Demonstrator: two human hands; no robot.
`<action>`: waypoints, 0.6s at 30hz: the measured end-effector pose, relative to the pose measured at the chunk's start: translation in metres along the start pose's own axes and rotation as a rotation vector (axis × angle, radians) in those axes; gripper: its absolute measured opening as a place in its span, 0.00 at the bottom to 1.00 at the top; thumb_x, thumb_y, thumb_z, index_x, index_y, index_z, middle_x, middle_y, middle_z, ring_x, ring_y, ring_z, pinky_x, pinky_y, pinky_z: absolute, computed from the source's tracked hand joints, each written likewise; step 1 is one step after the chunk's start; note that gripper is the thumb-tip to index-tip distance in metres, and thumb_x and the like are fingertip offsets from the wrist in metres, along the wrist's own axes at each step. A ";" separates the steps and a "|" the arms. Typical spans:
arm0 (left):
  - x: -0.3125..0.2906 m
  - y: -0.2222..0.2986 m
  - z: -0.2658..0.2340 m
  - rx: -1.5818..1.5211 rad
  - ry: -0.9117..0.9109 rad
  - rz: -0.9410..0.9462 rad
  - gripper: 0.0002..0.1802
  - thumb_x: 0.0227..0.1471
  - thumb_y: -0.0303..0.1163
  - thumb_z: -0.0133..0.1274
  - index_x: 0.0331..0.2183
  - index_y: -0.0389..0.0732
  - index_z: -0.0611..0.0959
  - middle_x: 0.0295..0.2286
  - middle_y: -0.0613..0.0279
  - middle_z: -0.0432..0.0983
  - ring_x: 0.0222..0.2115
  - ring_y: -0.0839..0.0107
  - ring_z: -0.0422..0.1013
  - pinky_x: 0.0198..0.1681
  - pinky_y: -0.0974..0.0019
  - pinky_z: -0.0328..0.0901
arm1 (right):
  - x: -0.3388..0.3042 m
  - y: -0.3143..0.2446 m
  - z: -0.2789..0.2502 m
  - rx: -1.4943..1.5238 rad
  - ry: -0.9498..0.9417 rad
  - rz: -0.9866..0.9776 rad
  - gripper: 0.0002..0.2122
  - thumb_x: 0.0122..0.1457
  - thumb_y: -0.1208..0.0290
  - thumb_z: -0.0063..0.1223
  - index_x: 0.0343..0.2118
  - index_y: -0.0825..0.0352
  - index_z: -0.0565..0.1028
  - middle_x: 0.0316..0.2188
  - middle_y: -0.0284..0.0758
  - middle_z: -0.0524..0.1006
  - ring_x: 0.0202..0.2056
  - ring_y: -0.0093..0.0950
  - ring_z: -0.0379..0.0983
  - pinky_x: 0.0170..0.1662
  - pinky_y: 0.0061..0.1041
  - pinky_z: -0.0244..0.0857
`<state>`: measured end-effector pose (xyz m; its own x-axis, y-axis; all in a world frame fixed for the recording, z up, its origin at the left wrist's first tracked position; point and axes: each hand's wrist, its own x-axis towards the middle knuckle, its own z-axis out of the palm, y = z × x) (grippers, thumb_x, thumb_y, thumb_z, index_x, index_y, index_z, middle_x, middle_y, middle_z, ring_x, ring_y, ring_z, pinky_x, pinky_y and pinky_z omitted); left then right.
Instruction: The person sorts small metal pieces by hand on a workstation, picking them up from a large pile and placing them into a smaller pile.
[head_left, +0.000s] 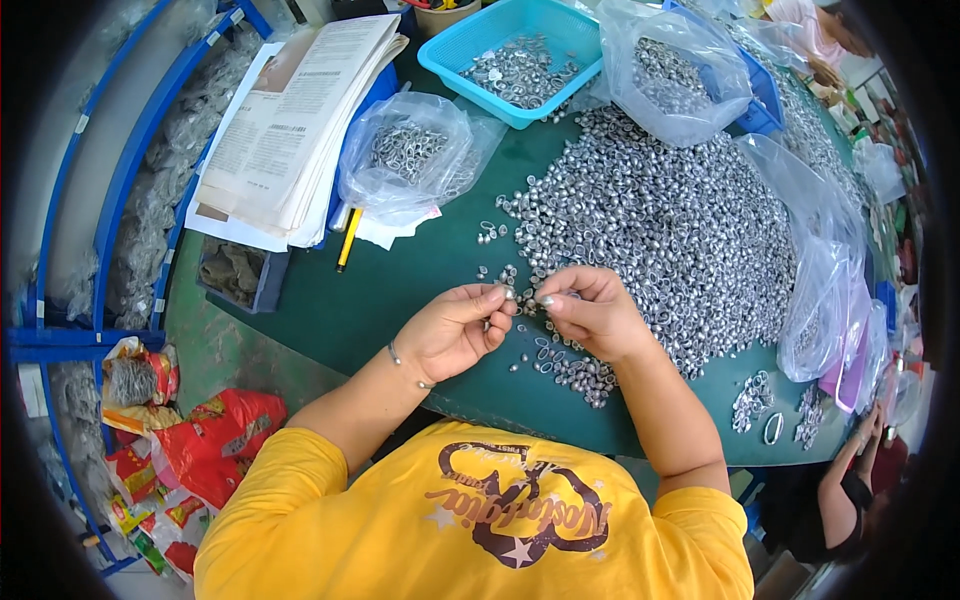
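My left hand [452,332] pinches a small silvery metal piece [508,293] between thumb and fingertips. Just beside it, my right hand [598,318] is closed in a pinch, its thumb and index tips close together. Whatever those tips hold is too small to make out. Both hands are over the near left edge of a large heap of small rounded silver metal pieces [670,230]. A few loose oval rings [547,355] lie on the green table [400,270] below my hands.
A turquoise basket [450,68] and clear plastic bags [360,165] hold more metal pieces at the back. Papers [270,140] and a yellow pen [348,240] lie at the left. Ring clusters [752,400] sit at the right. Other people are at the far right.
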<state>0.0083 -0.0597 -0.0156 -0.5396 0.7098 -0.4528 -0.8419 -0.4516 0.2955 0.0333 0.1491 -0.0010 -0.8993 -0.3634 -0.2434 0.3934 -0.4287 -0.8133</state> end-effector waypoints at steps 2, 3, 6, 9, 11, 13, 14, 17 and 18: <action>0.000 -0.001 -0.002 -0.052 -0.012 -0.028 0.06 0.54 0.29 0.48 0.31 0.37 0.76 0.27 0.64 0.72 0.26 0.79 0.69 0.29 0.78 0.66 | -0.004 0.004 -0.010 0.177 -0.036 0.003 0.04 0.53 0.79 0.50 0.32 0.71 0.73 0.18 0.30 0.69 0.14 0.15 0.56 0.15 0.14 0.48; 0.000 -0.002 -0.007 -0.080 -0.077 -0.029 0.07 0.55 0.29 0.47 0.32 0.36 0.76 0.28 0.61 0.72 0.27 0.78 0.68 0.30 0.78 0.65 | -0.006 0.003 -0.010 0.358 -0.072 0.009 0.04 0.54 0.79 0.47 0.32 0.72 0.72 0.17 0.31 0.68 0.14 0.16 0.55 0.14 0.14 0.47; -0.006 0.003 -0.012 -0.068 -0.084 0.009 0.08 0.55 0.29 0.44 0.31 0.35 0.76 0.30 0.57 0.72 0.27 0.76 0.67 0.31 0.77 0.65 | -0.007 -0.007 -0.011 0.212 0.025 0.036 0.05 0.54 0.76 0.46 0.30 0.72 0.72 0.14 0.32 0.67 0.13 0.16 0.55 0.14 0.14 0.46; -0.009 0.018 -0.006 0.038 0.071 0.127 0.05 0.48 0.26 0.44 0.28 0.37 0.75 0.30 0.56 0.72 0.26 0.73 0.67 0.28 0.75 0.65 | 0.001 -0.001 -0.002 -0.730 0.248 -0.128 0.05 0.53 0.76 0.52 0.27 0.72 0.76 0.18 0.33 0.74 0.20 0.21 0.69 0.22 0.19 0.61; -0.003 0.024 -0.005 0.157 0.059 0.249 0.02 0.47 0.25 0.45 0.26 0.40 0.73 0.25 0.60 0.72 0.25 0.74 0.69 0.24 0.75 0.64 | 0.007 0.007 0.001 -1.138 0.171 -0.461 0.04 0.51 0.76 0.53 0.27 0.70 0.77 0.22 0.38 0.76 0.24 0.29 0.73 0.29 0.23 0.66; 0.007 0.033 -0.009 0.498 0.186 0.255 0.02 0.44 0.24 0.51 0.26 0.39 0.74 0.21 0.65 0.70 0.20 0.76 0.66 0.22 0.74 0.61 | 0.008 0.012 0.009 -1.532 0.213 -0.417 0.05 0.49 0.73 0.54 0.29 0.66 0.77 0.24 0.39 0.75 0.25 0.39 0.72 0.29 0.32 0.67; 0.013 0.027 -0.007 0.862 0.271 0.481 0.03 0.43 0.24 0.53 0.25 0.38 0.76 0.20 0.66 0.70 0.19 0.76 0.66 0.22 0.73 0.62 | 0.008 0.013 0.011 -1.535 0.211 -0.403 0.05 0.50 0.73 0.54 0.29 0.65 0.77 0.24 0.38 0.74 0.26 0.39 0.72 0.29 0.32 0.67; 0.024 0.020 0.000 1.626 0.377 0.738 0.06 0.39 0.27 0.59 0.24 0.38 0.80 0.20 0.58 0.69 0.21 0.65 0.69 0.25 0.66 0.64 | 0.009 0.013 0.011 -1.525 0.195 -0.377 0.05 0.50 0.72 0.53 0.29 0.65 0.77 0.24 0.38 0.74 0.26 0.39 0.72 0.29 0.32 0.67; 0.027 0.017 0.000 1.707 0.378 0.754 0.05 0.39 0.27 0.59 0.23 0.38 0.79 0.21 0.57 0.70 0.23 0.61 0.69 0.26 0.64 0.64 | 0.008 0.013 0.010 -1.514 0.184 -0.365 0.04 0.50 0.72 0.53 0.28 0.65 0.77 0.24 0.38 0.74 0.26 0.39 0.72 0.30 0.32 0.67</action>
<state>-0.0206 -0.0487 -0.0226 -0.9114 0.4029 0.0837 0.3106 0.5402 0.7821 0.0327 0.1320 -0.0078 -0.9540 -0.2787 0.1104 -0.2908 0.7708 -0.5669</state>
